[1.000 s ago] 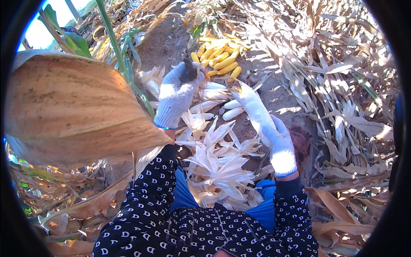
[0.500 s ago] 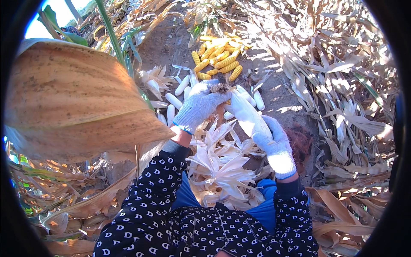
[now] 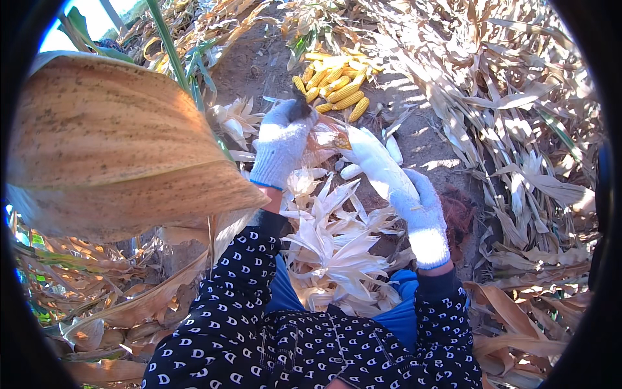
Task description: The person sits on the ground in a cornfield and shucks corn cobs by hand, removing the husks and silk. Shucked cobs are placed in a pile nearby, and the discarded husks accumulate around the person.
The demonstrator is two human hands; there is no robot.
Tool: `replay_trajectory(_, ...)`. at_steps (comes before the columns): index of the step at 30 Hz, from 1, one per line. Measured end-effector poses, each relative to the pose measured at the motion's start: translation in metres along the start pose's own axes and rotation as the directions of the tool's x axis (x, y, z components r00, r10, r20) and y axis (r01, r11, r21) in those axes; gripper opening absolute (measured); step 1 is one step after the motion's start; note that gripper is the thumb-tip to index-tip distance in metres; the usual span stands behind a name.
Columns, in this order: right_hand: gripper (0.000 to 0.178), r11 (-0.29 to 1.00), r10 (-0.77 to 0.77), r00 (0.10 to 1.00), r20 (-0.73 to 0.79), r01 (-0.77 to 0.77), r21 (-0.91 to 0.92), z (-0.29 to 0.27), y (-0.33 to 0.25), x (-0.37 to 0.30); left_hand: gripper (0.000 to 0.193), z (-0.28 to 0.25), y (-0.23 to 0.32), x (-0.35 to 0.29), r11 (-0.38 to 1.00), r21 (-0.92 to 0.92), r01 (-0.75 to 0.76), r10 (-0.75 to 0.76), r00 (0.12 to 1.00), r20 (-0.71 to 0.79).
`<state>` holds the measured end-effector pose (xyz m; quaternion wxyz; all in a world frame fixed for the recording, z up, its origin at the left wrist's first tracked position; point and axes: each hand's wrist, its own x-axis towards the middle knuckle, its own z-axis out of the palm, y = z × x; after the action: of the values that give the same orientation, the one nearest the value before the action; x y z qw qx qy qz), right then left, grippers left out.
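White knit gloves on both of your hands, and they'd met over one ear of corn (image 3: pixel 330 137) held up in front of you, above the heap of husks. Your left hand (image 3: pixel 283 139) was curled shut round the husk end, dark silk poking out past the fingers, so it looked like the anchor grip. Your right hand (image 3: pixel 395 181) came in from the other side, fingers fairly straight and pinched on the pale husk leaves, which makes sense if that one was doing the peeling; a bit of yellow kernel showed between the two gloves. You had the ear out at arm's reach rather than in your lap, I'd guess so the leaves drop straight down. That fits the pale husk pile (image 3: pixel 337 246) sitting right below, between your knees. The bare yellow cobs (image 3: pixel 337 87) lay together on the dirt just beyond your hands, near enough to toss onto but apart from the waste. Dry stalks and leaves (image 3: pixel 518 129) all around, and one big brown leaf (image 3: pixel 123 142) hung close on your left.
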<state>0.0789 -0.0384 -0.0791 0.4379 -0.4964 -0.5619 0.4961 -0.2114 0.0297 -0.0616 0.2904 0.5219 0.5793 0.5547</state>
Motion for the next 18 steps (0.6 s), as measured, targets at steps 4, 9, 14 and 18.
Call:
replay_trajectory(4, 0.052, 0.982, 0.057, 0.998, -0.035, -0.049, 0.185, -0.022, 0.017, 0.004, 0.013, -0.034, -0.007, 0.016, 0.979, -0.196, 0.062, -0.084, 0.990, -0.109)
replay_trajectory(9, 0.053, 0.964, 0.052, 0.999, 0.005, -0.052, 0.259, -0.020, 0.006, 0.001, 0.010, -0.036, -0.009, 0.010, 0.901, -0.404, 0.159, -0.190, 0.981, -0.037)
replay_trajectory(14, 0.043, 0.816, 0.231, 0.971, 0.059, -0.227, 0.532, -0.016, 0.002, -0.002, 0.013, -0.042, 0.000, 0.018, 0.678, -0.734, 0.039, -0.312, 0.919, -0.239)
replay_trajectory(18, 0.036, 0.688, 0.235, 0.958, 0.163, -0.282, 0.669, -0.021, 0.011, -0.002, 0.015, -0.028, -0.003, 0.022, 0.689, -0.724, -0.007, -0.295, 0.910, -0.290)
